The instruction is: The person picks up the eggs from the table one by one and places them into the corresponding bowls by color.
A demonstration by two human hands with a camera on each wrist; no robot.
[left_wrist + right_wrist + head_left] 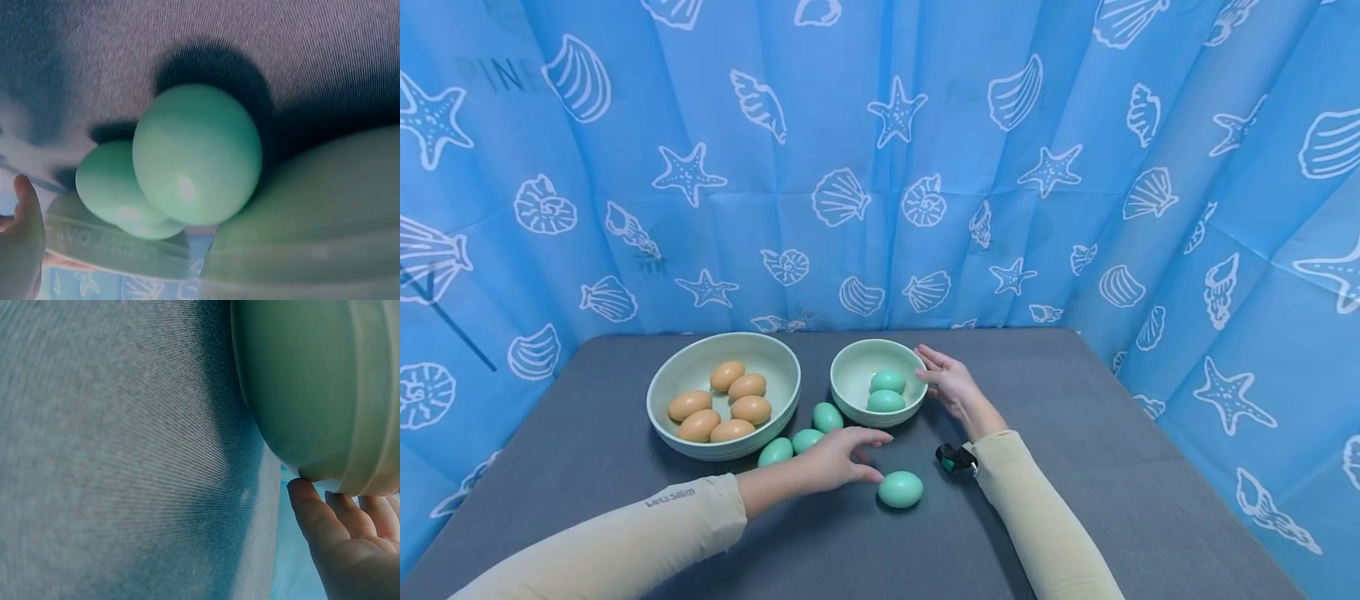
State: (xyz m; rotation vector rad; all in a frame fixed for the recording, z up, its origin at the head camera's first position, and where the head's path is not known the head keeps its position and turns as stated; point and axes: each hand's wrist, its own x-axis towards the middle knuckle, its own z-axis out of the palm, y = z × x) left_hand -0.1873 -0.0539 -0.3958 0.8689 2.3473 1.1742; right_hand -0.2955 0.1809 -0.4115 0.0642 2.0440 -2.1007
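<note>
My left hand point(831, 460) reaches over the grey table, thumb and fingers apart with nothing between them. Its thumb tip is right beside a lone green egg point(900, 489). Three more green eggs point(827, 417) lie behind this hand, between two pale green bowls; in the left wrist view one green egg point(197, 153) looms large before the others. With my right hand point(953, 385) I hold the small bowl point(850, 392) at its right side, thumb over the rim. The right wrist view shows fingertips point(301, 487) against its outer wall. Two green eggs point(886, 401) sit inside it.
A larger pale green bowl point(662, 392) stands at the left with several brown eggs point(689, 405) in it. A dark strap with a green piece point(956, 458) hangs by the right sleeve. A blue shell-patterned curtain point(880, 208) rises behind the table point(1150, 467).
</note>
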